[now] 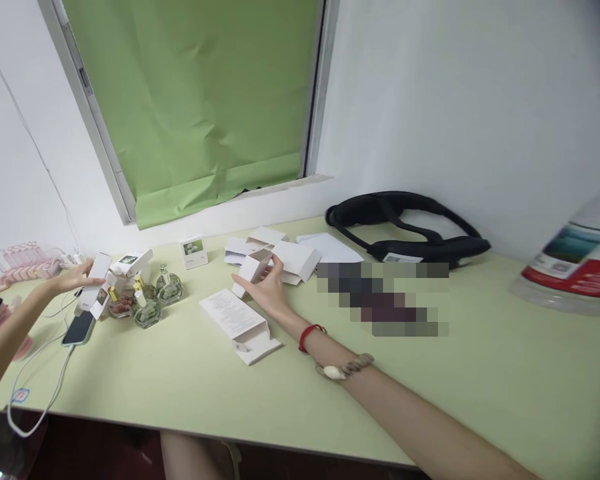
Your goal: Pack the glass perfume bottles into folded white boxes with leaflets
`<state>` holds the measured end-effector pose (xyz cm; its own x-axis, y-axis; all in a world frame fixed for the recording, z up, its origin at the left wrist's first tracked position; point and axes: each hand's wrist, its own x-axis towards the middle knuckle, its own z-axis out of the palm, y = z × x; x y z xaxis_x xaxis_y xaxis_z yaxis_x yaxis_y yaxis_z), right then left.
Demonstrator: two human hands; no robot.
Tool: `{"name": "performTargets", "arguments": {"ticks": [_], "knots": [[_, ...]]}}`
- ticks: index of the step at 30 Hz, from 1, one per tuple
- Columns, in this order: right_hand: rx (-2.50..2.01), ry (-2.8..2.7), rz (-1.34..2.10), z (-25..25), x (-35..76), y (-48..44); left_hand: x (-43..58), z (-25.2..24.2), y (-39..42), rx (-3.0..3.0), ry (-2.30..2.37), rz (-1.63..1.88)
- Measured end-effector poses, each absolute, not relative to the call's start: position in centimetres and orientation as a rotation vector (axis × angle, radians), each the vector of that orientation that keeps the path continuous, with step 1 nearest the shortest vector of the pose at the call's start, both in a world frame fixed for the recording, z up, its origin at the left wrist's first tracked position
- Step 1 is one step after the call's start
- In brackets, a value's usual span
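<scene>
My left hand (78, 275) is closed on a small white carton (99, 272) at the left, above a phone. Beside it stand several glass perfume bottles (147, 310) with gold, white and clear tops, holding green and reddish contents. Another white carton (130, 261) with a picture on it lies behind them. My right hand (269, 288) grips an open white box (251, 270) between thumb and fingers, near the table's middle. Just in front of it lies a printed white carton (235, 320) with its end flaps open. More white boxes (293, 259) are heaped behind my right hand.
A small picture carton (194, 253) stands near the wall. A phone (79, 328) with a white cable (55, 393) lies at the left, near a pink rack (25, 267). A black headset (410, 230) and a large plastic bottle (573, 260) are at the right. Part of the table is pixelated.
</scene>
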<state>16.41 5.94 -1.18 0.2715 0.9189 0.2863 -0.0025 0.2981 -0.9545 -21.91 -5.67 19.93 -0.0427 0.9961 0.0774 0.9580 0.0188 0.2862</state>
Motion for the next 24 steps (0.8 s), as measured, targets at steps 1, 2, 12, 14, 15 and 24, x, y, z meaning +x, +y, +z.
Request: {"name": "performTargets", "arguments": {"ticks": [1, 2, 12, 14, 15, 24], "knots": [[-1.078, -1.108, 0.813, -1.1, 16.4, 5.9, -21.8, 19.8, -5.7, 2.042, 2.106, 0.424], [-1.081, -1.109, 0.812, -1.0, 16.4, 5.8, -21.8, 19.6, -5.7, 2.018, 2.085, 0.445], [-1.086, -1.111, 0.793, -1.4, 16.5, 6.0, -21.4, 18.3, -3.7, 2.052, 2.050, 0.418], [-1.094, -1.118, 0.780, -1.7, 16.4, 6.2, -21.4, 18.3, -3.4, 2.070, 2.049, 0.420], [-1.102, -1.121, 0.773, -1.8, 16.4, 6.3, -21.4, 18.2, -3.2, 2.070, 2.057, 0.400], [-1.100, -1.184, 0.757, -1.9, 16.5, 6.0, -21.9, 17.3, -0.9, 2.055, 2.149, 0.158]]}}
